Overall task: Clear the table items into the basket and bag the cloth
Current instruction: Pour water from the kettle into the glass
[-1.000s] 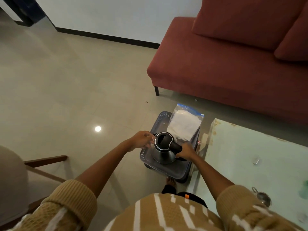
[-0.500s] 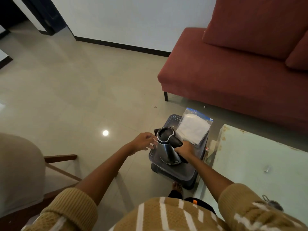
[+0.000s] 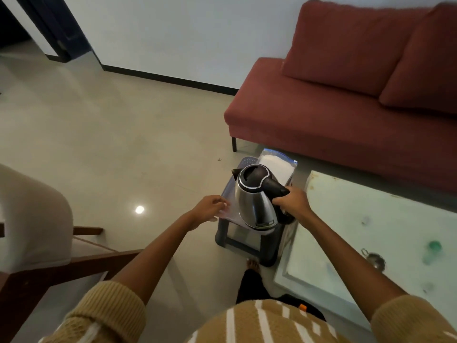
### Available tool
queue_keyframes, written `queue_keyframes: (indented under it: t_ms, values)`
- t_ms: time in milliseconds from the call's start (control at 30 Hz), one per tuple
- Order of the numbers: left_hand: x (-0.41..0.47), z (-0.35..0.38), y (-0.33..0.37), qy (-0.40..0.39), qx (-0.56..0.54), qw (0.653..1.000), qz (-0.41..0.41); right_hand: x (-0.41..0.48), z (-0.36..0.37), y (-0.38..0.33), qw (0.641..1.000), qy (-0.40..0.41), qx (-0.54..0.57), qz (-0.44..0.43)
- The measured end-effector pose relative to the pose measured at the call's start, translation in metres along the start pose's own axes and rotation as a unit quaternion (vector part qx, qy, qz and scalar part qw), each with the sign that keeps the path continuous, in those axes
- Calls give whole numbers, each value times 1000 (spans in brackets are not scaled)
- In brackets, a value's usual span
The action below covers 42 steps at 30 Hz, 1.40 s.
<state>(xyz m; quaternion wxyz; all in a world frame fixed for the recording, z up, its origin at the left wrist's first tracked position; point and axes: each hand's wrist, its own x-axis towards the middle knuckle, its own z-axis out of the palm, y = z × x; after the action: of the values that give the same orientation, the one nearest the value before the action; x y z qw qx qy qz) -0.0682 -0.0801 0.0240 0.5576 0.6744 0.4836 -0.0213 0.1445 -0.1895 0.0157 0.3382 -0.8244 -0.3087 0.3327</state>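
Fingers (image 3: 280, 202) of the right hand (image 3: 294, 205) are clamped around the black handle (image 3: 273, 188) of the stainless-steel electric kettle (image 3: 254, 201), which hangs over the dark grey plastic basket (image 3: 223, 233) on the floor (image 3: 123, 144). At the basket's left rim, the left hand (image 3: 207, 209) curls its fingers; grip cannot be determined.

Overall light: dim and soft from where I sit, with no hard shadows.
Source: one overhead lamp, going by its small bright reflection on the glossy floor (image 3: 123, 144).
Glare: a pale streak down the steel kettle (image 3: 252, 201), and a milky sheen over the glass surface (image 3: 371, 219).
Shadows: darkest under the sofa (image 3: 346, 134) and in the doorway (image 3: 37, 21).
Distortion: wide-angle bend, with straight lines curving near the edges.
Blur: the sleeves (image 3: 106, 315) are soft, and the pale sheet (image 3: 227, 215) by the left hand (image 3: 210, 209) is too washed-out for me to read.
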Motion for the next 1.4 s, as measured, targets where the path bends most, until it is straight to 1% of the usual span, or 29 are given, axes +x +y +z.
queue_keyframes:
  t_ms: [167,300,433,533,633,800,933,1067,1167,1333,1400]
  values:
    - [-37,40,-6,-31,-12,999,20,-75,-35,28,998,46,23,29]
    - [-52,69,-6,-54,17,998,28,-121,-59,58,997,48,11,53]
    - [-56,91,-6,-58,14,998,29,-151,-75,96,994,50,-6,94]
    - [-53,111,-5,-72,3,997,15,-169,-90,126,991,49,-14,122]
    - [-46,137,-1,-83,-2,996,-14,-183,-109,154,988,57,6,145]
    - [-29,199,23,-86,15,996,-35,-184,-150,203,986,41,2,163]
    - [-20,259,44,-81,0,994,-70,-176,-194,239,986,16,-19,165]
    - [-6,310,44,-84,0,991,-105,-155,-228,276,986,-15,-49,158]
    - [0,340,37,-69,16,990,-118,-140,-241,303,982,-37,-71,169]
    - [19,377,26,-44,28,991,-122,-115,-246,336,975,-42,-98,193]
    - [32,387,22,-31,48,992,-111,-106,-245,343,975,-43,-102,195]
